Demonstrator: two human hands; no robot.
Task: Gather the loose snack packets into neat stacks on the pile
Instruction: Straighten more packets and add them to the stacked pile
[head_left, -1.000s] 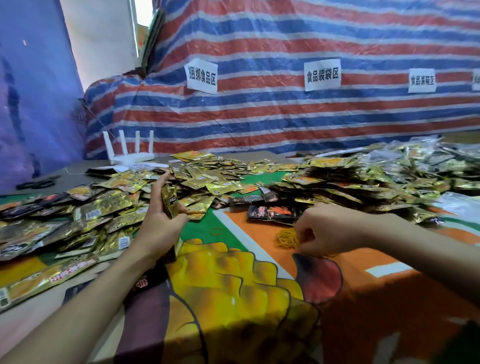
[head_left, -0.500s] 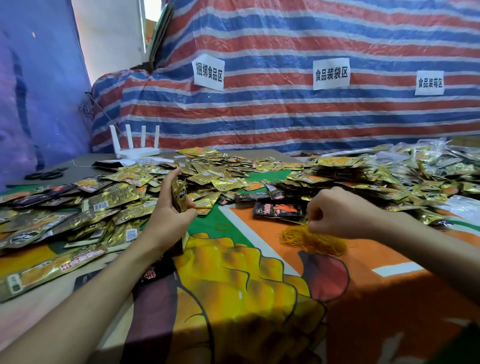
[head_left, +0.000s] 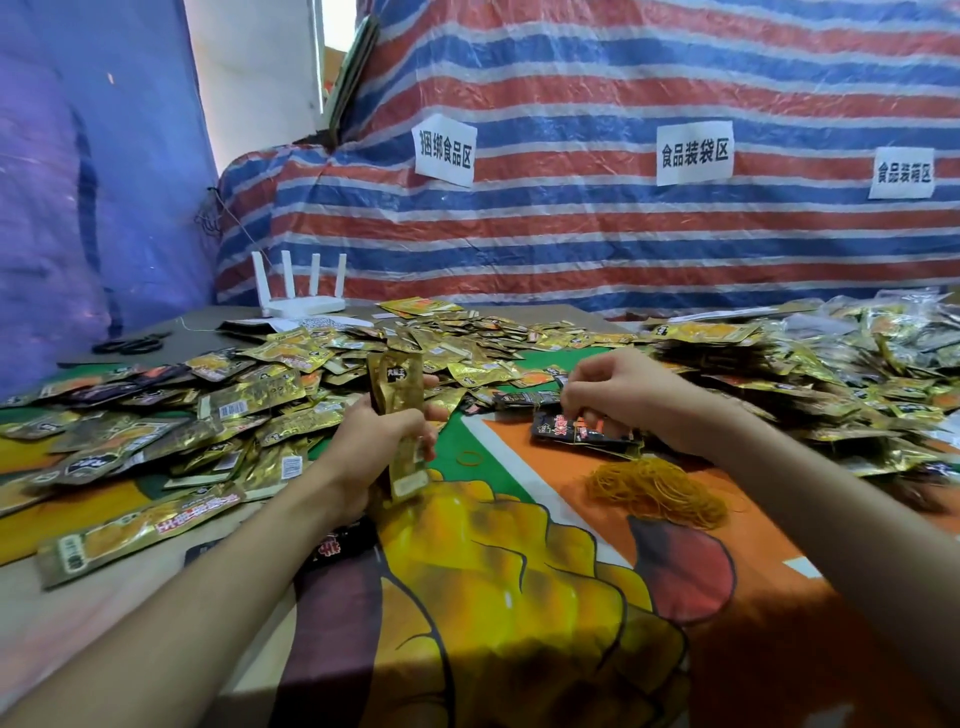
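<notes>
While left hand (head_left: 374, 441) grips, packets (head_left: 397, 384) stand upright

Left of the rubber-band heap (head_left: 657, 491) the left hand (head_left: 374, 441) grips an upright stack of gold packets (head_left: 397, 387), just beyond the heap the right hand (head_left: 623, 395) curls its fingers over black packets (head_left: 576, 434), and loose packets (head_left: 467, 338) lie farther behind it.

Right hand (head_left: 626, 395) curls over its own fingertips, so what it pinches, can't tell. Left hand (head_left: 374, 441) covers the middle of the stack (head_left: 397, 382). Pile (head_left: 841, 364) runs off the right edge.
</notes>
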